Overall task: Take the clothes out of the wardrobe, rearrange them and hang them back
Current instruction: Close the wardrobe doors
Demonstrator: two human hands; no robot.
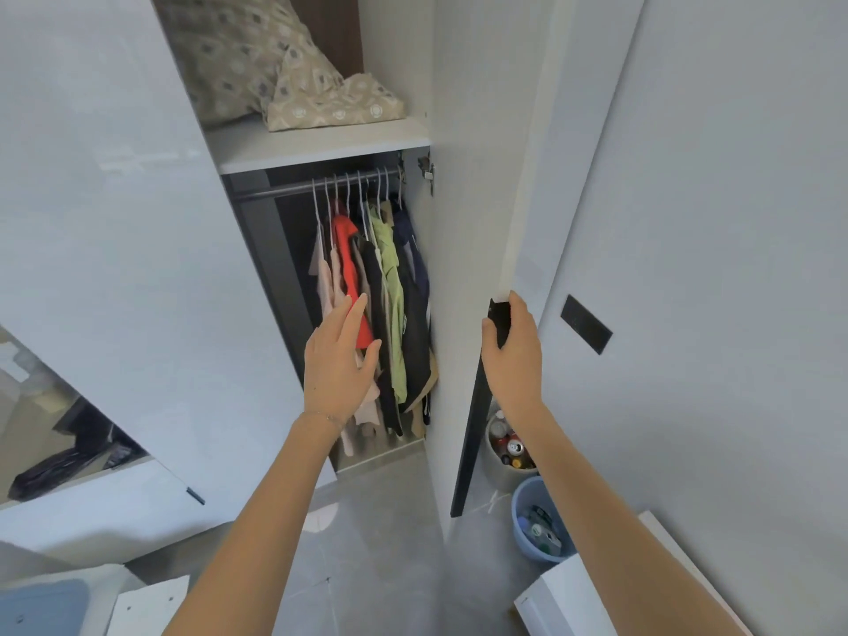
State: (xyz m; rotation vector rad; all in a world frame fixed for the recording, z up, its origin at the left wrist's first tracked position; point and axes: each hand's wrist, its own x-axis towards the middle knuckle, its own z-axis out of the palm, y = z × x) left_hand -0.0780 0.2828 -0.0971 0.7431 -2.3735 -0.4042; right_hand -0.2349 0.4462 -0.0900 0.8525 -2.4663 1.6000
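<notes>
Head view: one wardrobe (321, 146), its door (477, 176) swung open.
Left hand (342, 360): fingers (355, 314) straight and spread, holding nothing, tips over the red garment (349, 254); contact unclear.
Right hand (511, 342): fingers curled round the black handle (500, 321) on the door edge.
Clothes (390, 291) hang on the rail (293, 189) just beyond the left fingers, on roughly nine white hangers (348, 195). Pink, red, black, green, navy and beige pieces, packed tight.
Shelf above the rail: two patterned pillows (238, 48).
Floor below the right fingers, two containers: white bucket (504, 475) with cans and bottles, blue bin (527, 530) with mixed rubbish.
</notes>
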